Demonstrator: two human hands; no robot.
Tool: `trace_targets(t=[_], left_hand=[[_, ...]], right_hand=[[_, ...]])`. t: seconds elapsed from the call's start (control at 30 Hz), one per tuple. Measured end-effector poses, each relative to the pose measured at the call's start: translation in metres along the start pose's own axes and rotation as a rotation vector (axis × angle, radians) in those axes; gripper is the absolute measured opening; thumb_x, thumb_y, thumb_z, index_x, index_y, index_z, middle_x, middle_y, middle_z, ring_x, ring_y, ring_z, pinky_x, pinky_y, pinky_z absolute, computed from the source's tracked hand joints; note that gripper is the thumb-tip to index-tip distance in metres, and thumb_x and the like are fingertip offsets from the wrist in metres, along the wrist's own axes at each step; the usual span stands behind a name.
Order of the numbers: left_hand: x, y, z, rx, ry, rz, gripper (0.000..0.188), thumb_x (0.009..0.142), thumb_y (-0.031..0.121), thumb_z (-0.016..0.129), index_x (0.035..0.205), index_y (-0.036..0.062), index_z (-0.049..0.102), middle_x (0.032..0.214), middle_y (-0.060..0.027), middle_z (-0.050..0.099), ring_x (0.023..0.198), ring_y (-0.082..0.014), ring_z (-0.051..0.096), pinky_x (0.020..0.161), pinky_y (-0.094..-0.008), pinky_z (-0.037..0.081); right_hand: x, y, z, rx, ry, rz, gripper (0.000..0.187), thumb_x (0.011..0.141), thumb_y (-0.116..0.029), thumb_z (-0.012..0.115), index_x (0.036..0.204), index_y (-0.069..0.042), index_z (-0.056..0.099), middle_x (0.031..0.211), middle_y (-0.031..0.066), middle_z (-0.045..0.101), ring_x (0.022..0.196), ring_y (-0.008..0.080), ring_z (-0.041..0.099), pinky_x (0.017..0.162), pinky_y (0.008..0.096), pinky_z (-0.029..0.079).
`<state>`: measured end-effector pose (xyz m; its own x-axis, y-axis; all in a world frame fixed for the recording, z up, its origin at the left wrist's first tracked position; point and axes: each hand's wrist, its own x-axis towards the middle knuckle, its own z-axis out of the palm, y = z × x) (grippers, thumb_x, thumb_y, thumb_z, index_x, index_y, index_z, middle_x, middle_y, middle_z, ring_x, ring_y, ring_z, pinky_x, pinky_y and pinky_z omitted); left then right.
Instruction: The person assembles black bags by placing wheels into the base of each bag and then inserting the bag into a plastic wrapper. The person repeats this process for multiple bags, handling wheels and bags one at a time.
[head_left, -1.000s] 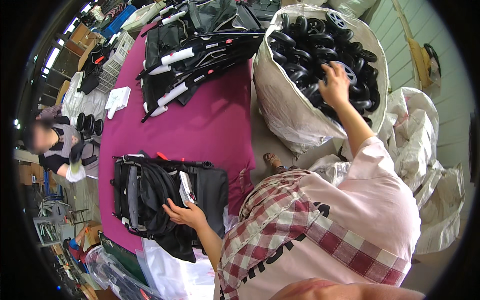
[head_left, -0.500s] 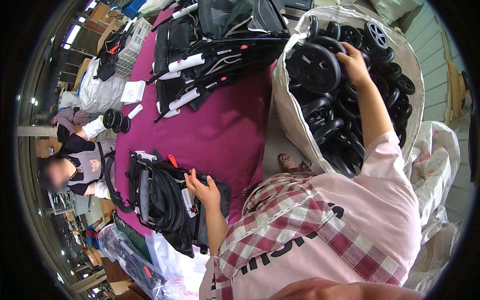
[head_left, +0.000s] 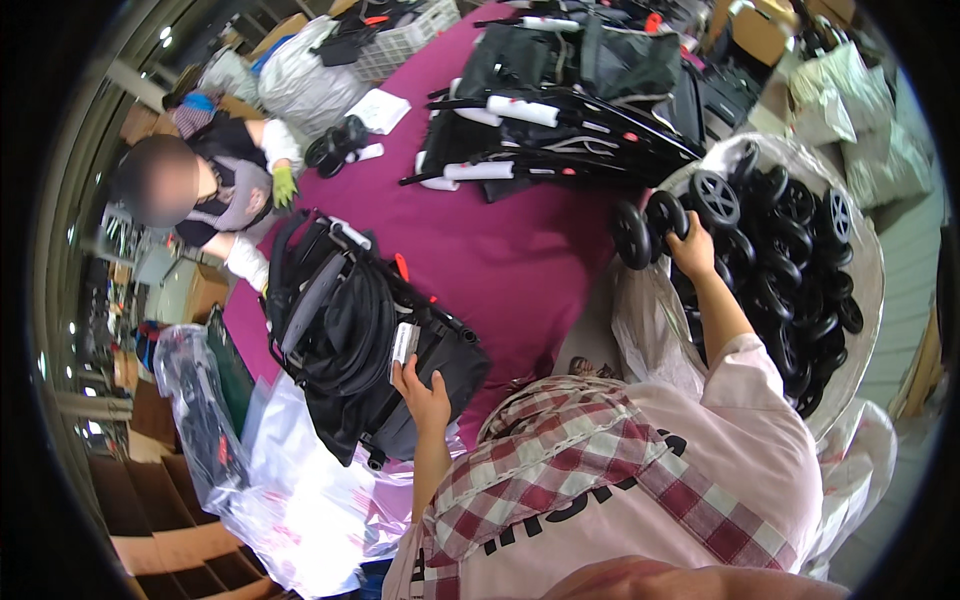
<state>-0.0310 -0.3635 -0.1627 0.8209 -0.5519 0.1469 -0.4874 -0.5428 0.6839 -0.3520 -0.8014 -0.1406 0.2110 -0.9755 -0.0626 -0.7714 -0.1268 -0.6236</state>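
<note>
- My right hand (head_left: pixel 692 252) grips a black double-wheel assembly of plastic (head_left: pixel 650 226), lifted just past the rim of the big white sack (head_left: pixel 868 262) that holds many more black wheels (head_left: pixel 790 290).
- My left hand (head_left: pixel 425 393) rests, fingers loosely curled, on the folded black fabric stroller (head_left: pixel 350 340), touching its white tag (head_left: pixel 403 345).
- That stroller lies at the near edge of the magenta-covered desk (head_left: pixel 500 260).
- Two more folded strollers with white foam handles (head_left: pixel 560 120) lie at the far side.
- A co-worker in a green glove (head_left: pixel 284 186) works at the desk's left edge.
- Clear plastic bags (head_left: pixel 290 490) sit below the desk.
</note>
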Motion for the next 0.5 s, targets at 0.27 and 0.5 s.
trace_targets(t=[0.27, 0.5], left_hand=[[-0.012, -0.056, -0.031, -0.193, -0.012, -0.031, 0.05, 0.087, 0.009, 0.064, 0.134, 0.0005, 0.046, 0.146, -0.0291, 0.028, 0.136, -0.0427, 0.032, 0.11, -0.0439, 0.033], [-0.034, -0.11, -0.064, -0.107, 0.037, -0.178, 0.049, 0.087, 0.007, 0.064, 0.133, 0.0027, 0.047, 0.147, -0.0265, 0.028, 0.118, -0.0381, 0.05, 0.101, -0.0409, 0.043]], right_hand=[[0.05, 0.08, -0.024, -0.024, -0.026, 0.26, 0.056, 0.075, -0.046, 0.063, 0.11, -0.004, 0.07, 0.107, 0.0236, 0.068, 0.106, 0.0387, 0.064, 0.092, 0.0447, 0.049], [-0.008, 0.002, -0.001, -0.346, -0.023, 0.132, 0.06, 0.075, -0.046, 0.064, 0.119, -0.005, 0.066, 0.133, 0.0217, 0.056, 0.125, 0.0363, 0.053, 0.103, 0.0476, 0.043]])
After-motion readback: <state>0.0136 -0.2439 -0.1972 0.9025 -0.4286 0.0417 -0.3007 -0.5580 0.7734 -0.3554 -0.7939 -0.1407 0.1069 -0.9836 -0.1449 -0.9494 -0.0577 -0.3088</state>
